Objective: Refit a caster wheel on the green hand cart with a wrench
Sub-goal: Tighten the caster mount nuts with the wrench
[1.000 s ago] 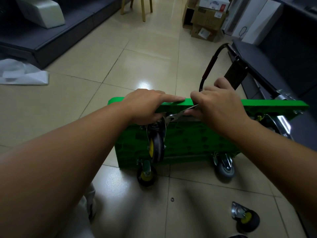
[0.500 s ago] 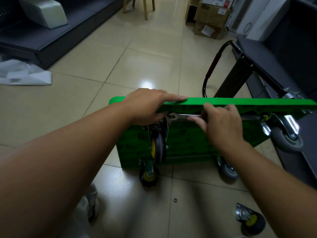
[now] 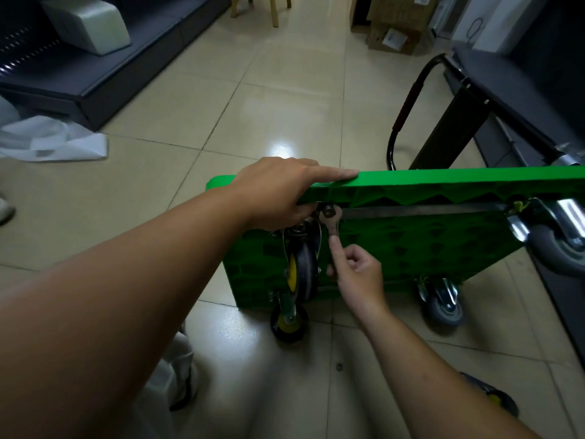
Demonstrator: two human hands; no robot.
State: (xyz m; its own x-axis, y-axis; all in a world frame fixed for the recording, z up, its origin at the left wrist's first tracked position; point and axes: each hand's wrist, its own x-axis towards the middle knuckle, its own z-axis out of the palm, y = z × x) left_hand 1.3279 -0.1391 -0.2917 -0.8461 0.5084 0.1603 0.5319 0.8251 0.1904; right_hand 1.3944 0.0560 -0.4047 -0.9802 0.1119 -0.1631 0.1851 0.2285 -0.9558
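Observation:
The green hand cart (image 3: pixel 427 245) stands on its side, underside facing me. My left hand (image 3: pixel 278 191) grips its top edge, index finger stretched along the rim and the other fingers curled under by the caster mount. A yellow-hubbed caster wheel (image 3: pixel 300 270) hangs from that mount. A steel wrench (image 3: pixel 332 224) sits with its jaw on the bolt (image 3: pixel 328 211) and its handle pointing down. My right hand (image 3: pixel 354 274) pinches the wrench's lower end.
Another yellow caster (image 3: pixel 288 321) and two grey casters (image 3: pixel 443 304) (image 3: pixel 557 248) are on the cart. A loose caster (image 3: pixel 493 397) lies on the tiled floor at lower right. The black handle (image 3: pixel 408 103) folds behind. Dark shelving stands left and right, with white wrapping (image 3: pixel 50 141) on the left.
The wrench handle has swung from pointing right, level with the cart rim, down to pointing at the floor; my right hand followed it downward. My left hand has stayed on the rim.

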